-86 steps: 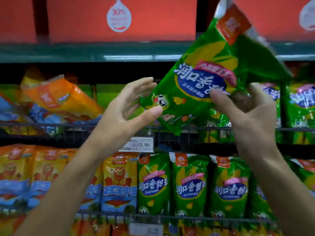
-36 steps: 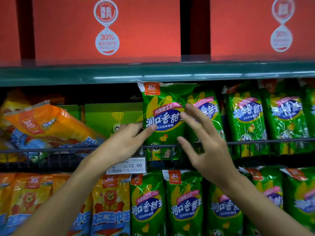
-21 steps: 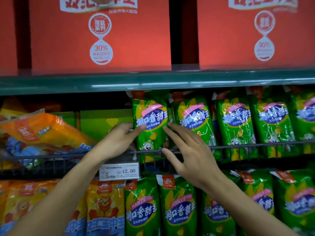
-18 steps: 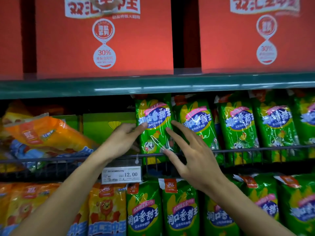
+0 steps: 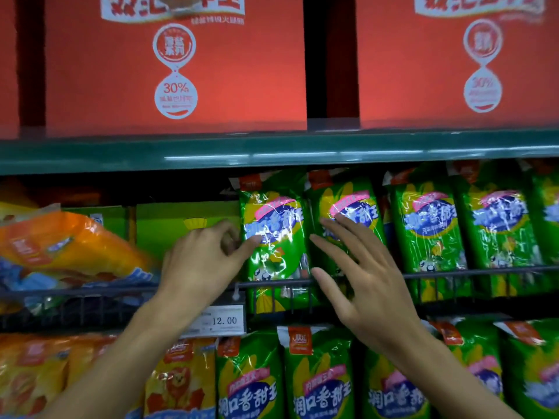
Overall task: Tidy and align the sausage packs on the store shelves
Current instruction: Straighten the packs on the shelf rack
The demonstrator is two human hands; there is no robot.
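A green corn-sausage pack (image 5: 275,237) stands upright at the left end of a row of like green packs (image 5: 429,231) on the middle shelf, behind a wire rail (image 5: 472,272). My left hand (image 5: 199,261) is at the pack's left edge, thumb tip on its front and fingers loosely curled beside it. My right hand (image 5: 360,282) is spread with straight fingers in front of the neighbouring green pack (image 5: 348,207), fingertips on or just off its front.
An orange pack (image 5: 66,249) lies tilted on blue packs at the left of the same shelf. A green carton (image 5: 181,225) stands behind my left hand. Red boxes (image 5: 175,65) fill the top shelf. A 12.00 price tag (image 5: 222,321) hangs on the rail; more packs (image 5: 320,379) stand below.
The green pack, held up in the air at first, now stands on the shelf at the row's left end. Both hands stay at it; the view has tilted up.
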